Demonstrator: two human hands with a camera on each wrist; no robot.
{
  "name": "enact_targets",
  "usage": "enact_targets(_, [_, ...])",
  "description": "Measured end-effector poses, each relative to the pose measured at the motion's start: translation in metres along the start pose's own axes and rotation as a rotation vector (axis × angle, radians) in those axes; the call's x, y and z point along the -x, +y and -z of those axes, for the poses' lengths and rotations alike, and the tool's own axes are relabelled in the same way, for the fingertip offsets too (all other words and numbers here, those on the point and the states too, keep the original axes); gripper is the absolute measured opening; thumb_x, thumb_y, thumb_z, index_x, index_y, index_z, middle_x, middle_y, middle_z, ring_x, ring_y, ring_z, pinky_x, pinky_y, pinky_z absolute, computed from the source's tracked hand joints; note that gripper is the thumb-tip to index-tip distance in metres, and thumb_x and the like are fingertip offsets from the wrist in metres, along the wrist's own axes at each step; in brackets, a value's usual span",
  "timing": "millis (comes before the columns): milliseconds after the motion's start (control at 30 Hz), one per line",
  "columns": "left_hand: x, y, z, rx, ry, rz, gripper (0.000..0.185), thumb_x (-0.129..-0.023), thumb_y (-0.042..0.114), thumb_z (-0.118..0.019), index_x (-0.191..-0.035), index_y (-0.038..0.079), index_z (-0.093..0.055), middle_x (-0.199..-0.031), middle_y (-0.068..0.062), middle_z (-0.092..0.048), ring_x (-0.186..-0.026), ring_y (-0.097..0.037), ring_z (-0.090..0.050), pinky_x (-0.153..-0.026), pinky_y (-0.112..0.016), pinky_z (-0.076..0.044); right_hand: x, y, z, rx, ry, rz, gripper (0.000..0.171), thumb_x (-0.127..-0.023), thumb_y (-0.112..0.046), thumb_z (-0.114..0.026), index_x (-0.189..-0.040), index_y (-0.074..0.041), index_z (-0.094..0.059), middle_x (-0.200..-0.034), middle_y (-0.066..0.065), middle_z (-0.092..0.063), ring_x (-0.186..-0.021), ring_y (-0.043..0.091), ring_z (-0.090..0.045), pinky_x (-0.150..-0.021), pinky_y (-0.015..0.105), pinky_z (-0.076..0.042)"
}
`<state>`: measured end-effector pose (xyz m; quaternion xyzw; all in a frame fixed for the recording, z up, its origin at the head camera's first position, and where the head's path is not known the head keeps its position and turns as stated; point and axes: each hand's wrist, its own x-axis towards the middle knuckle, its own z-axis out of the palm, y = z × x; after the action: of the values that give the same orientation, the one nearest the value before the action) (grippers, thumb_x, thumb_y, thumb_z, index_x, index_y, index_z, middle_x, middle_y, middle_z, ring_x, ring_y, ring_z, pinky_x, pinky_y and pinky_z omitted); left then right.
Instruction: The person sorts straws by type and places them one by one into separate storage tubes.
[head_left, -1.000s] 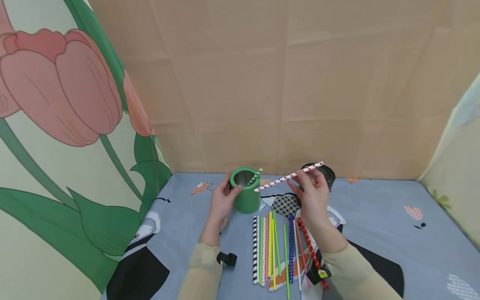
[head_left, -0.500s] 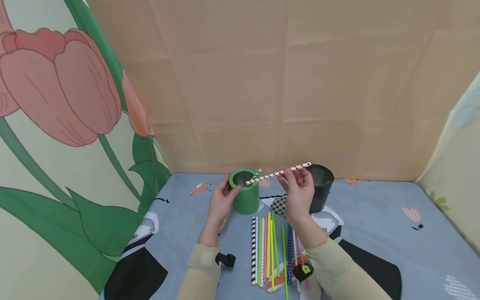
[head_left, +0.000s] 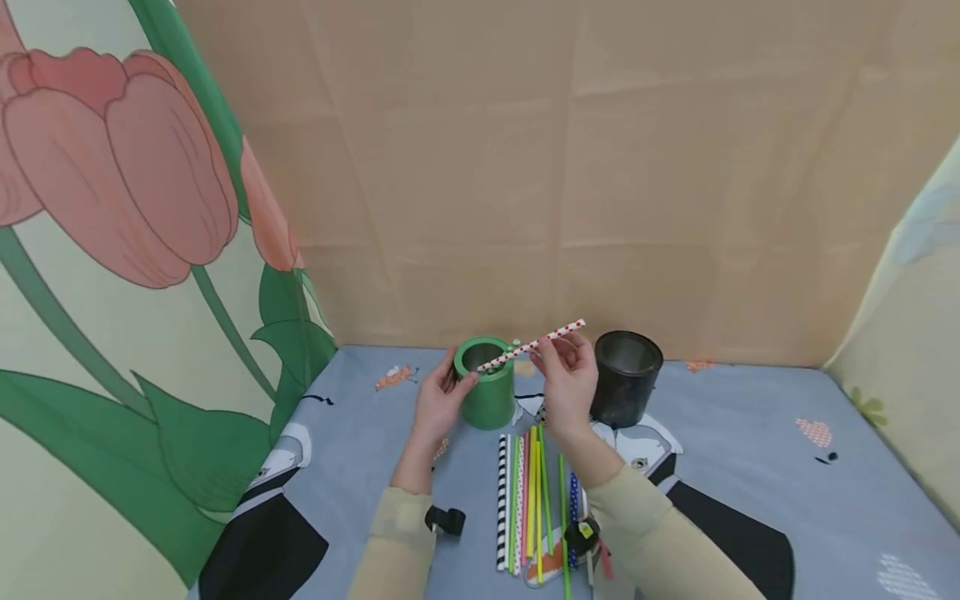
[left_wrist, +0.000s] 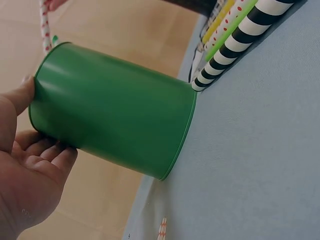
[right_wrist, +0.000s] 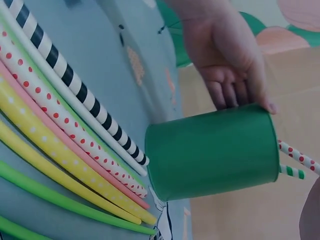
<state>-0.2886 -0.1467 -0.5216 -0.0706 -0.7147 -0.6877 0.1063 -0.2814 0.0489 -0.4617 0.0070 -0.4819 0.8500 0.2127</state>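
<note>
My left hand [head_left: 441, 402] grips the upper left side of a green cylindrical cup [head_left: 487, 403], thumb near the rim and fingers around the far side. The cup stands upright on the tablecloth. Between the thumb and fingers of my right hand [head_left: 567, 379] is a white paper straw with red dots [head_left: 558, 333], slanted, its lower end over the cup's mouth. A green-and-white striped straw [right_wrist: 292, 171] pokes out above the rim in the right wrist view. In the left wrist view, the cup's side [left_wrist: 115, 110] hides what is inside.
A black cup [head_left: 627, 379] stands to the right of my right hand. Several straws lie in a row before the green cup, among them a black-and-white striped straw [head_left: 502, 504] and a yellow straw [head_left: 538, 517]. A brown sheet [head_left: 480, 167] hangs behind the table.
My right hand has moved left with the red-dotted straw, bringing its lower end from beside the green cup to over its mouth. The black cup is now uncovered. My left hand keeps its hold.
</note>
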Motion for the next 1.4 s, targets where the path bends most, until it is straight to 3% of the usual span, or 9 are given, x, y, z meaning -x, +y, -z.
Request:
enact_targets(167, [0.0, 0.002, 0.002, -0.013, 0.005, 0.003, 0.075, -0.103, 0.018, -0.076, -0.164, 0.0, -0.035, -0.172, -0.017, -0.031, -0.158, -0.033, -0.032, -0.127, -0.04, -0.031, 0.002, 0.01, -0.009, 0.063, -0.04, -0.023, 0.027, -0.102, 0.0, -0.071, -0.126, -0.004, -0.059, -0.11, 0.011, -0.065, -0.099, 0.019, -0.07, -0.093, 0.039, -0.064])
enact_targets(367, [-0.001, 0.002, 0.002, 0.003, 0.0, 0.012, 0.076, -0.103, 0.019, -0.076, -0.164, 0.002, -0.035, -0.172, -0.015, -0.031, -0.158, -0.031, -0.031, -0.128, -0.039, -0.031, 0.006, 0.014, -0.015, 0.107, -0.057, -0.005, 0.026, -0.1, 0.002, -0.073, -0.122, -0.007, -0.063, -0.108, 0.01, -0.067, -0.098, 0.019, -0.071, -0.092, 0.041, -0.065])
enact_targets(567, [-0.002, 0.003, 0.001, -0.02, -0.004, 0.005, 0.076, -0.103, 0.019, -0.075, -0.165, 0.002, -0.034, -0.172, -0.015, -0.03, -0.158, -0.032, -0.031, -0.127, -0.04, -0.032, 0.005, 0.017, -0.01, 0.13, -0.056, -0.023, 0.03, -0.099, 0.0, -0.075, -0.126, 0.004, -0.062, -0.107, 0.009, -0.07, -0.097, 0.019, -0.072, -0.093, 0.045, -0.064])
enact_targets(767, [0.0, 0.004, 0.001, -0.031, -0.009, 0.005, 0.076, -0.104, 0.018, -0.073, -0.165, 0.001, -0.031, -0.173, -0.015, -0.028, -0.159, -0.032, -0.029, -0.128, -0.04, -0.031, 0.004, 0.019, -0.005, 0.167, -0.061, -0.043, 0.024, -0.099, -0.002, -0.076, -0.121, -0.004, -0.068, -0.109, 0.013, -0.072, -0.096, 0.02, -0.073, -0.09, 0.04, -0.065])
enact_targets(967, [0.001, 0.004, 0.002, -0.019, -0.015, 0.007, 0.075, -0.105, 0.016, -0.072, -0.166, 0.002, -0.03, -0.174, -0.014, -0.026, -0.159, -0.032, -0.028, -0.128, -0.04, -0.031, 0.003, 0.02, -0.004, 0.182, -0.074, -0.059, 0.026, -0.098, -0.002, -0.077, -0.123, -0.004, -0.069, -0.112, 0.018, -0.072, -0.096, 0.02, -0.074, -0.092, 0.045, -0.065])
enact_targets(1067, [0.0, 0.003, 0.003, -0.011, -0.01, 0.008, 0.076, -0.104, 0.016, -0.073, -0.165, 0.0, -0.03, -0.173, -0.015, -0.027, -0.159, -0.032, -0.029, -0.128, -0.04, -0.031, 0.004, 0.02, -0.004, 0.195, -0.085, -0.07, 0.027, -0.099, -0.002, -0.076, -0.124, -0.004, -0.069, -0.115, 0.021, -0.072, -0.098, 0.022, -0.074, -0.09, 0.041, -0.065])
enact_targets(1300, [-0.001, 0.003, 0.002, -0.022, 0.004, 0.015, 0.074, -0.104, 0.015, -0.073, -0.165, 0.0, -0.032, -0.173, -0.014, -0.029, -0.158, -0.032, -0.03, -0.128, -0.039, -0.031, 0.004, 0.023, -0.002, 0.219, -0.103, -0.082, 0.028, -0.1, -0.005, -0.076, -0.127, -0.001, -0.068, -0.117, 0.02, -0.073, -0.099, 0.022, -0.074, -0.098, 0.053, -0.06])
enact_targets(1400, [-0.001, 0.003, 0.002, -0.014, 0.001, 0.019, 0.075, -0.104, 0.015, -0.073, -0.165, 0.001, -0.032, -0.173, -0.015, -0.029, -0.158, -0.032, -0.031, -0.127, -0.039, -0.031, 0.005, 0.023, 0.0, 0.235, -0.108, -0.092, 0.028, -0.101, -0.007, -0.075, -0.128, -0.004, -0.068, -0.119, 0.019, -0.072, -0.102, 0.022, -0.073, -0.098, 0.05, -0.061])
